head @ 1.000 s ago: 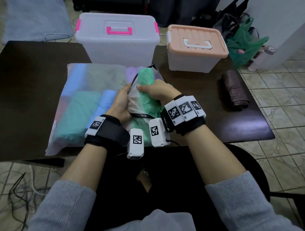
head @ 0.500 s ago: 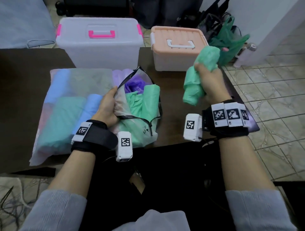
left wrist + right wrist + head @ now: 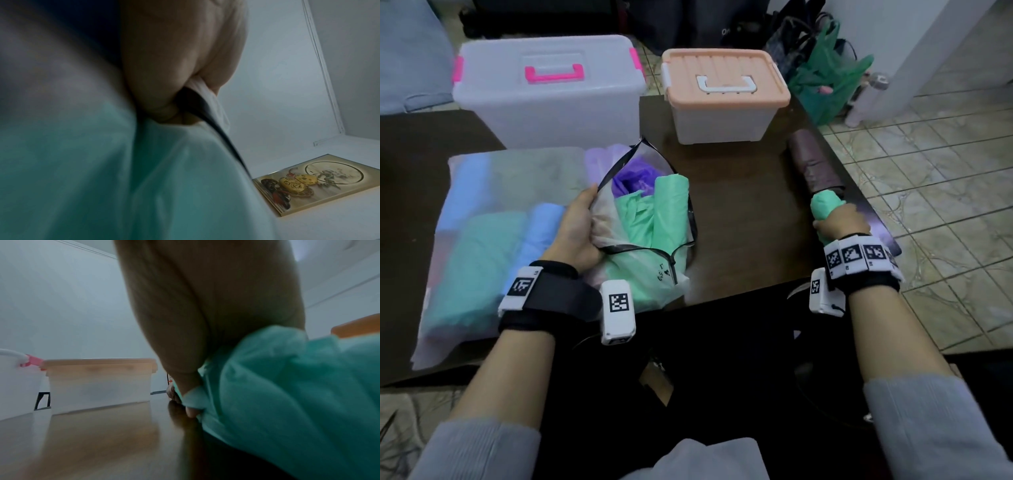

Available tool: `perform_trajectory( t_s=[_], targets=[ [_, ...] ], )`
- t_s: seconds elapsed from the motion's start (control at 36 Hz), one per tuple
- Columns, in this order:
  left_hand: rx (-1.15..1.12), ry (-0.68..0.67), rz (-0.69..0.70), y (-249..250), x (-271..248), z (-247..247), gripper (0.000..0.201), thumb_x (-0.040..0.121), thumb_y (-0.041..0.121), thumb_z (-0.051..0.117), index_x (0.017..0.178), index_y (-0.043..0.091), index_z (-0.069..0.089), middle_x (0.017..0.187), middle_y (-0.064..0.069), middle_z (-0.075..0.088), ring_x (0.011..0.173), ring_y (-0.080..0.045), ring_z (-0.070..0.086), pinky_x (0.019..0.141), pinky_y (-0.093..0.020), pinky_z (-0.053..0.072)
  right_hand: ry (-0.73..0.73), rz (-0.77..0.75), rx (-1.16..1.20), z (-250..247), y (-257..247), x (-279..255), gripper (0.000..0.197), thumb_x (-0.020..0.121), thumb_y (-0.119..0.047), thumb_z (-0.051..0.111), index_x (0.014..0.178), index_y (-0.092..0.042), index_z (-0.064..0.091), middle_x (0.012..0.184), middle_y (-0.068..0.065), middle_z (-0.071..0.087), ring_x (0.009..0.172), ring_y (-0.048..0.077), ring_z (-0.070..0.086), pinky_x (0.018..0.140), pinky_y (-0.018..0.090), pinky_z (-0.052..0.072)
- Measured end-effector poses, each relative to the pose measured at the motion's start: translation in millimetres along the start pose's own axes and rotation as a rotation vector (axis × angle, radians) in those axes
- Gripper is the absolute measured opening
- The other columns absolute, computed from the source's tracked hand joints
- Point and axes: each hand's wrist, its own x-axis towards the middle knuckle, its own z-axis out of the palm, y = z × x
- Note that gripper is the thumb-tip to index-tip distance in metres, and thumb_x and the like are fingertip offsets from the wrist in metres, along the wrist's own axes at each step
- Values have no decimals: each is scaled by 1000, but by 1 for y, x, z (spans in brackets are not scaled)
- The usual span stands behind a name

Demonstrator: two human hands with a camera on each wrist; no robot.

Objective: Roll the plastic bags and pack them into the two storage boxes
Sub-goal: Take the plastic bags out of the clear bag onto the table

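Overhead, left hand (image 3: 580, 228) grips pouch (image 3: 524, 192); right hand (image 3: 840, 222) clutches green bag (image 3: 825, 204).

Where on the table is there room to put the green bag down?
Bare table lies between the zip pouch, the peach-lidded box and the right hand. The left half is crowded by the pouch, and the folded umbrella fills the right edge.

No text or label can be read here
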Motion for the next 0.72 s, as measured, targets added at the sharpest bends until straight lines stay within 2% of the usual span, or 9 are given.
perform_trajectory(
  t_s=[0.06,0.25,0.28,0.39,0.47,0.53,0.58,0.64,0.72],
  targets=[
    [-13,-6,-1,-1,0,0,56,100,33,37,66,12,76,75,-4,73,71,-15,71,63,-28,59,24,4,0,0,-4,3,71,89,-31,63,140,0,26,145,20,34,133,35,34,106,43,30],
    [-2,8,5,0,2,-2,40,99,32,38,90,11,71,82,-5,74,77,-16,71,73,-32,59,41,-1,-18,-6,-13,10,69,89,-29,63,139,1,26,144,22,32,134,36,31,107,45,28],
    [-2,6,5,0,2,-1,42,100,32,37,88,11,72,81,-4,74,76,-16,71,71,-31,59,37,-7,-25,-8,-13,12,69,89,-29,63,139,1,26,144,23,32,134,36,31,107,45,28],
    [-8,-21,4,-1,2,-1,60,101,31,35,61,13,76,71,-2,73,67,-13,71,60,-25,58,-3,-47,-70,-16,-12,14,71,89,-29,62,139,5,24,143,24,35,133,38,33,108,45,27],
    [-2,-25,3,-2,3,0,62,101,31,34,58,13,75,69,-1,72,64,-12,71,57,-24,57,-34,-61,-68,-22,-8,17,80,85,-35,66,140,4,23,143,24,36,133,39,35,108,45,29],
    [-4,-14,-10,0,5,-1,58,101,32,35,65,12,76,71,-2,73,66,-13,71,58,-25,58,-53,-68,-75,-25,-5,18,89,82,-43,68,141,4,22,143,24,36,133,40,34,107,47,30],
    [10,10,-20,3,5,0,45,100,34,36,85,13,72,77,-3,73,69,-14,71,63,-27,59,-72,-88,-84,-30,-4,16,95,79,-51,67,141,5,22,143,23,37,133,40,33,107,47,30],
    [31,25,-21,7,5,4,37,99,35,36,96,13,65,84,-4,72,72,-15,71,66,-29,59,-67,-109,-72,-36,-4,11,98,77,-56,67,141,4,23,143,23,37,134,40,32,107,47,30],
    [73,13,9,11,7,12,37,100,34,33,98,12,63,78,-3,73,69,-16,71,56,-27,57,-30,-146,-48,-44,-11,-1,102,74,-59,68,143,1,22,147,23,30,137,39,24,110,51,27]
  ],
)
